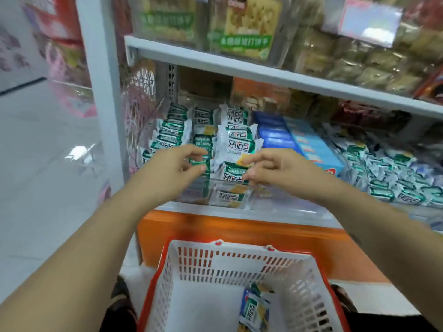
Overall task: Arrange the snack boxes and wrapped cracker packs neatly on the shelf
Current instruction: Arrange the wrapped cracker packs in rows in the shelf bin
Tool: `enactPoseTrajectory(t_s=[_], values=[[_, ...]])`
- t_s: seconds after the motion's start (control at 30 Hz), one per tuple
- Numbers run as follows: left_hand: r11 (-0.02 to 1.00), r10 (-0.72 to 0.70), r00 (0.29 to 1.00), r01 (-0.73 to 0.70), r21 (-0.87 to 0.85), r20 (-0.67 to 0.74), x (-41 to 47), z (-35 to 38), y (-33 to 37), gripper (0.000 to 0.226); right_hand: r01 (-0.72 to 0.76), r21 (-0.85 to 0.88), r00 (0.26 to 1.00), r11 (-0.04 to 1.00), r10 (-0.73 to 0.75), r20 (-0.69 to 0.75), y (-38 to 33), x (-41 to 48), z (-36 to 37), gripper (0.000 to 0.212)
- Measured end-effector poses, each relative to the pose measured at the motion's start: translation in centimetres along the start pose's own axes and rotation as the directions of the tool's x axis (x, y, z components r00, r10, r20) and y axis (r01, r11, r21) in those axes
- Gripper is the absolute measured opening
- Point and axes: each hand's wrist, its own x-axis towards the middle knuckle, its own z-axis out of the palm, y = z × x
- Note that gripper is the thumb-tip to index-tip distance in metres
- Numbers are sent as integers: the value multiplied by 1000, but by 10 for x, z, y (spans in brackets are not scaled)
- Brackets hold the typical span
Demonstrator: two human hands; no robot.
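Green-and-white wrapped cracker packs (236, 142) stand in rows at the left end of the lower shelf (239, 212). My left hand (175, 166) reaches to the left row, thumb and forefinger pinching the edge of a green pack (200, 161). Beside it, my right hand (273, 170) pinches the right edge of the front white pack (231, 174). Blue snack boxes (309, 144) lie in a row just right of the packs. One more cracker pack (255, 310) lies in the basket below.
A red-and-white shopping basket (191, 279) sits under my arms, against the orange shelf base (239, 232). Loose small packs (393, 180) are heaped at the shelf's right. An upper shelf (239, 68) carries clear cracker bags. Aisle floor (48, 164) lies to the left.
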Motion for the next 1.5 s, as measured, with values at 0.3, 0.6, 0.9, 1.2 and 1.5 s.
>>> enactPoseTrajectory(t_s=[0.3, 0.6, 0.9, 1.2, 1.5], values=[[995, 0, 950, 33, 99, -313, 32, -31, -40, 28, 250, -360, 964, 899, -268, 1, -65, 137, -5, 16], [1000, -5, 920, -8, -30, -393, 53, -29, -67, 28, 172, -795, 984, 582, -70, 162, -35, 263, -9, 44], [995, -20, 902, -25, -98, -431, 60, -21, -75, 28, 119, -876, 985, 467, 54, 162, -21, 285, 6, 47], [998, -15, 918, -7, -54, -396, 54, -25, -64, 27, 73, -879, 972, 470, -231, -43, -44, 237, -5, 37], [989, 14, 905, -74, -125, -424, 15, -28, -32, 41, 494, -710, 802, 502, -578, 149, -65, 127, 15, 34]])
